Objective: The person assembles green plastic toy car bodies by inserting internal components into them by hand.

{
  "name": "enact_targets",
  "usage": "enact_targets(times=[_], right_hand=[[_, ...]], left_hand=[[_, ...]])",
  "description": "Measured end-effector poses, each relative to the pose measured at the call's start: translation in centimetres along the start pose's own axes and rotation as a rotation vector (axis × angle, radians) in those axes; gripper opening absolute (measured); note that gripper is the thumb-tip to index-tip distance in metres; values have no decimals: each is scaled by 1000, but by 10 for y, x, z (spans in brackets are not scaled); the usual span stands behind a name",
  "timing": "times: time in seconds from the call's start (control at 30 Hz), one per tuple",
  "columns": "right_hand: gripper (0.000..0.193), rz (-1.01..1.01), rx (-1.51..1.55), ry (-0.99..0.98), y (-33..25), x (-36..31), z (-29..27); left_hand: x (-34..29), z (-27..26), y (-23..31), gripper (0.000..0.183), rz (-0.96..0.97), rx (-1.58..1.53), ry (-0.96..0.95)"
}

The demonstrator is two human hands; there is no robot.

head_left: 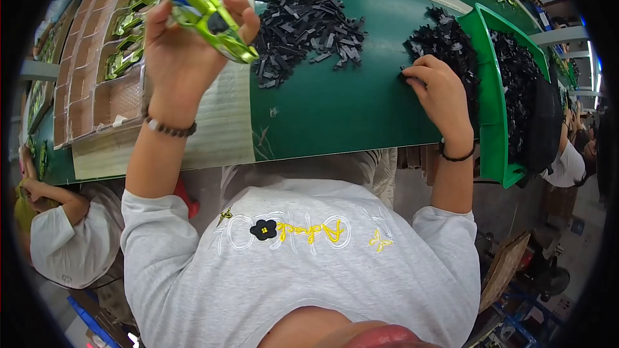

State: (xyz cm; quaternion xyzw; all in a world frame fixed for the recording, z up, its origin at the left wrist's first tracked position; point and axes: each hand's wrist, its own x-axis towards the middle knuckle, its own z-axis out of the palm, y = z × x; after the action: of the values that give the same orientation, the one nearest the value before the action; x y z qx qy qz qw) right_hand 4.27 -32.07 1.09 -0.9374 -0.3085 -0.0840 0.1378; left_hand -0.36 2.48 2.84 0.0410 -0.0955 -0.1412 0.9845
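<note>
My left hand (pixel 182 61) is raised over the left part of the bench, its fingers closed around a shiny lime-green toy car shell (pixel 205 13) with blue and dark patches. Toward the right, my right hand (pixel 445 96) pinches a small black plastic piece (pixel 404 72) between thumb and fingertips, just above the green bench top. Close by that hand lies a heap of small black parts (pixel 445 35). A wider pile of flat black strips (pixel 309 26) spreads over the middle of the bench, right of my left hand.
A compartmented brown tray (pixel 80 84) at the left holds several lime-green shells (pixel 126 42). On the right, a green bin (pixel 491 103) contains more black parts (pixel 516 77). A pale mat (pixel 219 122) covers the bench's left front. Other people sit at both sides.
</note>
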Motion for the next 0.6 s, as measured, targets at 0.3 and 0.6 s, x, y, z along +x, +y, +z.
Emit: enact_targets(times=[0.3, 0.6], right_hand=[[12, -468, 447, 293, -84, 64, -15], [18, -747, 567, 354, -137, 117, 26]], left_hand=[[3, -32, 2, 50, 83, 118, 15], [3, -23, -8, 45, 122, 527, 389]])
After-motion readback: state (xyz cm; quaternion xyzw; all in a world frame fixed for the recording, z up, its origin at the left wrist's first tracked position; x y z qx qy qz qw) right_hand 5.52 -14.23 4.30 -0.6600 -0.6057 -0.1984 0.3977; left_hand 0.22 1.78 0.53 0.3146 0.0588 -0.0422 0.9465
